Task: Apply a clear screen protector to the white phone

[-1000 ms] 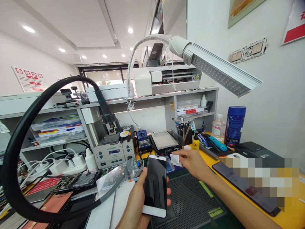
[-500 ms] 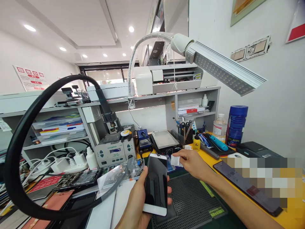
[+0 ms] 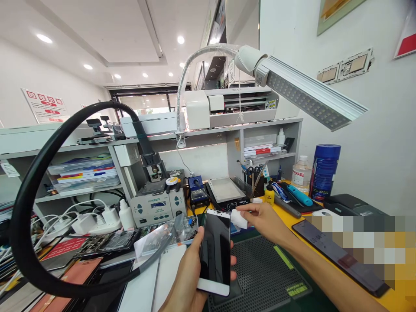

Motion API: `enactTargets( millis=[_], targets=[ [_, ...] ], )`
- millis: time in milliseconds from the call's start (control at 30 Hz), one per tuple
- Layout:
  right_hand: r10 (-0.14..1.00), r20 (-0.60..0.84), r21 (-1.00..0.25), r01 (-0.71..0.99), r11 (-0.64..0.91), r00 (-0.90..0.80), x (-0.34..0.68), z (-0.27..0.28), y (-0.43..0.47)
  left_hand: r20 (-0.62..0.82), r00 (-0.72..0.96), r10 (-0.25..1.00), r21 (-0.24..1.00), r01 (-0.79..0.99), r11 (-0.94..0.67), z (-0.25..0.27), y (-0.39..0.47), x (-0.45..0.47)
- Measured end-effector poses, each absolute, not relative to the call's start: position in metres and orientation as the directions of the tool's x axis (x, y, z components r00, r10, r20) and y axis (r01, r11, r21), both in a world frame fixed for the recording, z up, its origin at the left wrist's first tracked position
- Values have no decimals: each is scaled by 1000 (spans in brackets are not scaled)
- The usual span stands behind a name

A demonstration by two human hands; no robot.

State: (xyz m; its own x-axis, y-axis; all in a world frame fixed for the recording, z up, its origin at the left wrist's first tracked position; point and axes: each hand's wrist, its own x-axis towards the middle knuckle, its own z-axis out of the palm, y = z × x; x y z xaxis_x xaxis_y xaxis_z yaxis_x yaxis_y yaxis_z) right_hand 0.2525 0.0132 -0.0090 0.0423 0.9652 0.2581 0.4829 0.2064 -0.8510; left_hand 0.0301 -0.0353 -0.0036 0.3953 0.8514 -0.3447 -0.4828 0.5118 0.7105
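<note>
A white-framed smartphone [image 3: 214,251] with a dark screen is held upright in my left hand [image 3: 190,268], thumb along its left edge and fingertips around its right. Just right of the phone's top, my right hand [image 3: 263,221] pinches a small white wipe [image 3: 239,219] between thumb and fingers. The wipe looks apart from the phone's screen. Beneath both hands lies a black perforated mat [image 3: 260,273].
A black hose [image 3: 24,190] from the hot air station [image 3: 159,206] loops across the left side. A lamp [image 3: 312,91] hangs overhead. Phone parts [image 3: 107,242] lie at left. Another phone [image 3: 338,255] rests on the yellow surface at right, near a blue canister [image 3: 325,171].
The wipe in my right hand has turned and spread slightly, its left edge nearer the phone's top. The whole view has shifted a little; my left hand keeps its hold.
</note>
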Motion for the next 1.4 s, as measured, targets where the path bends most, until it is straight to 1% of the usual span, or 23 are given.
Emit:
enactTargets(
  millis=[133,367,533,733,1000,1100,1233,1400],
  targets=[
    [968,244,-908,366,204,67,243,-6,8,-362,404,840,720,-452,527,-5,-35,31],
    [960,275,-941,193,278,-41,227,9,-11,-376,440,815,725,-408,555,-3,-35,30],
    [959,284,-948,149,281,-6,231,8,-7,-377,454,807,719,-406,564,-3,-35,30],
    [960,279,-958,69,279,-17,235,6,-4,-383,473,794,716,-391,578,-5,-35,30],
    [960,274,-961,14,275,-56,235,0,-1,-355,482,801,721,-404,563,-3,-36,31],
    [970,232,-972,20,234,-72,236,-1,-1,-343,481,807,729,-406,552,-3,-36,31],
    [978,158,-985,46,165,-136,236,0,-2,-327,479,815,741,-406,535,-4,-35,30],
    [985,120,-992,27,125,-126,237,2,-3,-319,492,810,763,-373,527,-6,-34,30]
  ],
)
